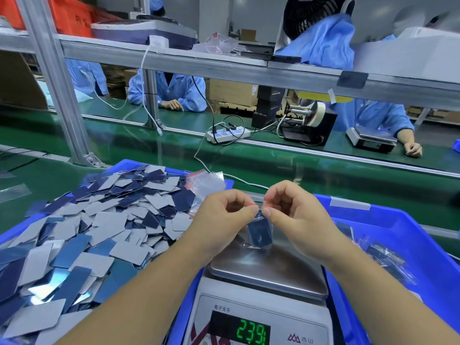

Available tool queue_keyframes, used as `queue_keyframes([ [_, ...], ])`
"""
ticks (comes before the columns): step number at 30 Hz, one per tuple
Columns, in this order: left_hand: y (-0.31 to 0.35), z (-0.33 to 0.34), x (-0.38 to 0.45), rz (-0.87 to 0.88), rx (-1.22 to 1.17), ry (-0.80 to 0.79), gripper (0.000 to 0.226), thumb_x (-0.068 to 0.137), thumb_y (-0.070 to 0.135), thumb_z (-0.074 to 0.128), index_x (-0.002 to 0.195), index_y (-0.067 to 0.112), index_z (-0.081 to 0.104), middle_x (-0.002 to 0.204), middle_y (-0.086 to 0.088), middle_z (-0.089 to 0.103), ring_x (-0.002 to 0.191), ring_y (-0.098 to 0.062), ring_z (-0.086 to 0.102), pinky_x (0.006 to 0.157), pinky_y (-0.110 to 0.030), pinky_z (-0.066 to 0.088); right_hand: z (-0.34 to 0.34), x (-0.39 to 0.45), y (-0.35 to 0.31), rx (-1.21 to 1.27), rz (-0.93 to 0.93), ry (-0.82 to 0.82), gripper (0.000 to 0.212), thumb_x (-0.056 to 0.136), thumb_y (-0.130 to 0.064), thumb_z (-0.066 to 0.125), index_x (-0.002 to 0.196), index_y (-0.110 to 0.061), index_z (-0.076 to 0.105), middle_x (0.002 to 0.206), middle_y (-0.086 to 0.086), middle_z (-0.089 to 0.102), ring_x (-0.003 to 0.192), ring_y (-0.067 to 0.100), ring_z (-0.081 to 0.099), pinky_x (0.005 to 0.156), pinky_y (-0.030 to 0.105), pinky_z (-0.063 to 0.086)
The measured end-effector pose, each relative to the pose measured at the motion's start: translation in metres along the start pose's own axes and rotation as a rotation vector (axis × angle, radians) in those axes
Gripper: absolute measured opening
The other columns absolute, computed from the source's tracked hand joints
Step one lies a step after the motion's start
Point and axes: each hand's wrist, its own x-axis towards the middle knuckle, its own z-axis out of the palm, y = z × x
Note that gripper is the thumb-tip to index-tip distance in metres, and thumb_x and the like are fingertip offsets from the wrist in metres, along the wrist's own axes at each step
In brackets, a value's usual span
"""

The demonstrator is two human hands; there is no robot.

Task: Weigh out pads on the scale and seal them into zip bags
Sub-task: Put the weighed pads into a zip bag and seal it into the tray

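A small zip bag [258,232] of dark blue pads hangs just above the scale's steel pan [268,272], pinched at its red seal strip by the left hand [224,215] and right hand [296,215], fingers curled tight. A blue tray [15,235] heaped with loose pads [104,220] crowds the left; a blue bin [403,235] walls the right. Spare bags [206,183] lie behind on the green surface [49,175].

Blue and grey pads [104,220], blue bin [403,235], red-striped zip bag [258,227], green display digits [250,334]
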Motion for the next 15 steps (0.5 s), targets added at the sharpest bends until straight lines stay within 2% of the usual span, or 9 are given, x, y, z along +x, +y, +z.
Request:
queue_keyframes([
  [2,0.0,0.001,-0.001,0.014,0.008,-0.014,0.003,0.075,0.027,0.071,0.076,0.027,0.074,0.067,0.011,0.065,0.065,-0.006,0.059,0.064,-0.024,0.05,-0.001,0.0,-0.001,0.002,-0.006,0.006,0.019,0.086,-0.005,0.068,0.089,-0.022,0.059,0.077,-0.01,0.061,0.073,0.009,0.055,0.069,0.026,0.048],
  [4,0.0,0.002,-0.002,0.035,0.018,-0.023,0.003,0.076,0.028,0.071,0.076,0.029,0.074,0.067,0.012,0.065,0.065,-0.004,0.06,0.064,-0.021,0.05,-0.001,-0.002,-0.005,0.019,-0.015,0.023,0.018,0.082,-0.011,0.068,0.085,-0.026,0.059,0.075,-0.009,0.061,0.071,0.009,0.054,0.066,0.024,0.047],
  [8,0.001,0.0,-0.002,0.108,0.083,-0.034,0.004,0.077,0.03,0.069,0.074,0.031,0.071,0.064,0.014,0.061,0.061,-0.004,0.053,0.059,-0.016,0.044,-0.002,-0.003,-0.008,-0.075,-0.064,0.036,0.015,0.08,-0.017,0.067,0.084,-0.027,0.057,0.075,0.002,0.06,0.068,0.021,0.052,0.062,0.033,0.046],
  [13,0.002,0.001,-0.002,0.154,0.163,-0.053,0.009,0.078,0.026,0.066,0.073,0.033,0.068,0.061,0.017,0.058,0.057,-0.001,0.048,0.057,-0.013,0.039,0.0,-0.004,-0.009,-0.114,-0.086,-0.023,0.014,0.083,-0.012,0.062,0.086,-0.025,0.057,0.075,-0.012,0.057,0.069,0.008,0.051,0.063,0.022,0.044],
  [15,0.004,0.0,-0.002,0.124,0.124,-0.064,0.005,0.078,0.026,0.068,0.073,0.028,0.07,0.064,0.015,0.061,0.06,-0.002,0.052,0.06,-0.014,0.042,-0.001,-0.004,-0.011,-0.114,-0.095,-0.028,0.013,0.084,-0.012,0.062,0.086,-0.024,0.058,0.076,-0.008,0.058,0.069,0.01,0.051,0.063,0.022,0.044],
])
